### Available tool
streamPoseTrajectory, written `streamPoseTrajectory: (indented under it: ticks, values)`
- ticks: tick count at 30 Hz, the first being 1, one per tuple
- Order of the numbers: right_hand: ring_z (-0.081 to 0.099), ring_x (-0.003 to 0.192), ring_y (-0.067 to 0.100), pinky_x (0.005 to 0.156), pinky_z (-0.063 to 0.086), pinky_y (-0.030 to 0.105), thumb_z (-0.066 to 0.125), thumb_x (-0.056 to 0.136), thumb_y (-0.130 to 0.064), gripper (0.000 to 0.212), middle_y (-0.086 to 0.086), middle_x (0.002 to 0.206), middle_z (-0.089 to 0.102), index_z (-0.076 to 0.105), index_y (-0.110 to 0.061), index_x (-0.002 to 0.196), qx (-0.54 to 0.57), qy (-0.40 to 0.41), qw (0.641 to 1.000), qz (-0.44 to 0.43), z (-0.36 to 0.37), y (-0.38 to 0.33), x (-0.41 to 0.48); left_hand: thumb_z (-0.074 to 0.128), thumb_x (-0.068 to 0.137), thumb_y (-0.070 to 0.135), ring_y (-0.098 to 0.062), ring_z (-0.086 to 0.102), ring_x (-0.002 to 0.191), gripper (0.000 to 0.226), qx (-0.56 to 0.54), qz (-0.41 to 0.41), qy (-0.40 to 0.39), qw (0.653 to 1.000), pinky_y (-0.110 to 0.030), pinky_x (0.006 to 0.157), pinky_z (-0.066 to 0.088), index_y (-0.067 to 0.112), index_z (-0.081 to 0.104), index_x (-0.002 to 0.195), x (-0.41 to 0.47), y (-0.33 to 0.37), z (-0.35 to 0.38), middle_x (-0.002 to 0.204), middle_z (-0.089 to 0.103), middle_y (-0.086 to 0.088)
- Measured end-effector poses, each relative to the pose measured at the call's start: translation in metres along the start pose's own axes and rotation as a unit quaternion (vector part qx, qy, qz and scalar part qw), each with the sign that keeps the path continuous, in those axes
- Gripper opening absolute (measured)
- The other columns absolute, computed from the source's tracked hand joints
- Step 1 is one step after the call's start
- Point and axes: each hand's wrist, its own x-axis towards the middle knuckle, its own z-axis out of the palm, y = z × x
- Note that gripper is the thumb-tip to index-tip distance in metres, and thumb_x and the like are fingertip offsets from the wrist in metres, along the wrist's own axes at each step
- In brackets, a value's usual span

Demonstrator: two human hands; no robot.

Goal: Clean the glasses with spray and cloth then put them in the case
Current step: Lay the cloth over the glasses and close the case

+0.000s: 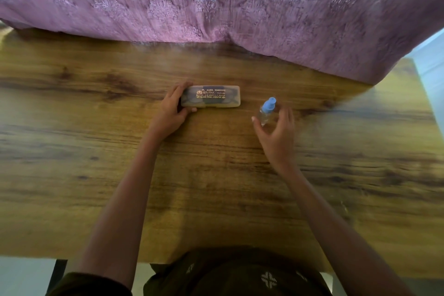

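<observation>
**2 hands at the case and the spray bottle**

A mauve patterned curtain (216, 0) hangs across the far side and drapes onto the back edge of the brown wood-grain table (96, 151). The person's 2 bare forearms reach forward over the tabletop from the near edge.

The left hand (171, 109) grips the left end of the translucent rectangular plastic glasses case (211, 96), fingers curled over its far edge and thumb against its near edge. The case lies flat near the table's middle, lid closed, gold lettering on top. Dark shapes show through the plastic; they may be the glasses, but that cannot be told for sure.

The right hand (276, 132) is open, fingers spread around the small clear spray bottle with a blue cap (266, 111), which stands tilted to the right of the case. Whether the fingers touch the bottle cannot be told.
</observation>
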Motion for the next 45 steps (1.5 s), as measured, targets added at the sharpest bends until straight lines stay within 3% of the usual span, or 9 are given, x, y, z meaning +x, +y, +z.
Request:
streamPoseTrajectory:
  ticks: [3,6,10,18,24,32,39,43,45]
  values:
    - [0.052,0.108,0.011,0.091,0.046,0.022,0.073,0.088,-0.023,0.052,-0.002,0.12,0.053,0.05,-0.008,0.132,0.014,-0.033,0.999,0.037,0.001,0.005,-0.007,0.072,0.082,0.006,-0.002,0.038,0.114,0.063,0.003,-0.004,-0.003,1.0,0.0,0.095,0.025,0.012,0.044,0.139,0.0,0.001,-0.001,0.133,0.048,-0.006]
    - [0.056,0.104,0.013,0.09,0.052,0.028,0.07,0.09,-0.022,0.045,-0.001,0.116,0.056,0.053,-0.008,0.129,0.01,-0.045,0.998,0.053,0.003,0.01,-0.008,0.071,0.083,0.007,-0.005,0.039,0.117,0.063,-0.002,-0.013,-0.01,1.0,-0.013,0.098,0.03,0.014,0.043,0.14,0.0,0.002,-0.002,0.136,0.046,-0.008]
    - [0.06,0.097,0.015,0.086,0.055,0.036,0.071,0.09,-0.023,0.035,-0.001,0.107,0.061,0.059,-0.008,0.119,0.018,-0.039,0.997,0.058,0.005,0.014,-0.007,0.071,0.084,0.007,-0.009,0.041,0.12,0.064,-0.008,-0.011,-0.015,1.0,-0.018,0.101,0.032,0.014,0.042,0.141,0.0,0.002,-0.002,0.138,0.046,-0.008]
    - [0.058,0.091,0.008,0.078,0.04,0.01,0.071,0.091,-0.028,0.026,-0.004,0.1,0.064,0.062,-0.012,0.11,0.015,-0.03,0.998,0.048,0.012,0.003,0.018,0.071,0.084,0.004,-0.017,0.042,0.128,0.07,-0.012,0.004,-0.01,1.0,-0.02,0.109,0.03,0.008,0.039,0.146,-0.002,0.003,-0.003,0.143,0.044,-0.012]
    - [0.053,0.092,0.005,0.073,0.034,0.005,0.07,0.091,-0.027,0.028,-0.007,0.1,0.06,0.061,-0.011,0.113,0.004,-0.047,0.998,0.051,0.021,0.0,0.03,0.071,0.082,0.003,-0.023,0.042,0.13,0.074,-0.011,0.012,-0.005,1.0,-0.017,0.11,0.026,0.006,0.036,0.147,-0.003,0.001,-0.001,0.142,0.045,-0.016]
    - [0.061,0.09,0.012,0.081,0.055,0.029,0.072,0.09,-0.022,0.032,-0.006,0.099,0.06,0.059,-0.01,0.116,0.019,-0.034,0.999,0.025,0.034,0.012,0.03,0.071,0.084,0.007,-0.026,0.041,0.135,0.075,-0.011,0.009,-0.014,1.0,-0.037,0.115,0.032,0.011,0.034,0.149,-0.002,-0.001,-0.002,0.145,0.043,-0.013]
    - [0.061,0.097,0.015,0.084,0.056,0.034,0.069,0.092,-0.023,0.036,-0.006,0.106,0.059,0.056,-0.011,0.123,0.031,-0.035,0.999,0.005,0.037,0.017,0.027,0.071,0.084,0.005,-0.026,0.038,0.137,0.076,-0.016,0.013,-0.011,1.0,-0.037,0.116,0.03,0.006,0.032,0.149,-0.002,-0.001,-0.003,0.148,0.041,-0.015]
    - [0.061,0.104,0.01,0.089,0.054,0.025,0.072,0.09,-0.026,0.05,0.0,0.118,0.062,0.051,-0.012,0.133,0.045,-0.047,0.997,0.031,0.037,0.018,0.026,0.071,0.086,0.009,-0.012,0.028,0.139,0.092,-0.032,-0.026,-0.033,0.999,-0.024,0.114,0.024,0.011,0.01,0.155,-0.004,0.001,-0.004,0.158,0.028,-0.007]
    - [0.061,0.104,0.009,0.089,0.052,0.022,0.073,0.089,-0.028,0.055,-0.002,0.121,0.062,0.049,-0.014,0.136,0.064,-0.041,0.997,0.034,0.035,0.018,0.024,0.073,0.084,0.008,-0.013,0.027,0.141,0.099,-0.04,-0.029,-0.029,0.998,-0.025,0.115,0.023,0.007,0.003,0.155,-0.005,0.0,-0.006,0.159,0.023,-0.008]
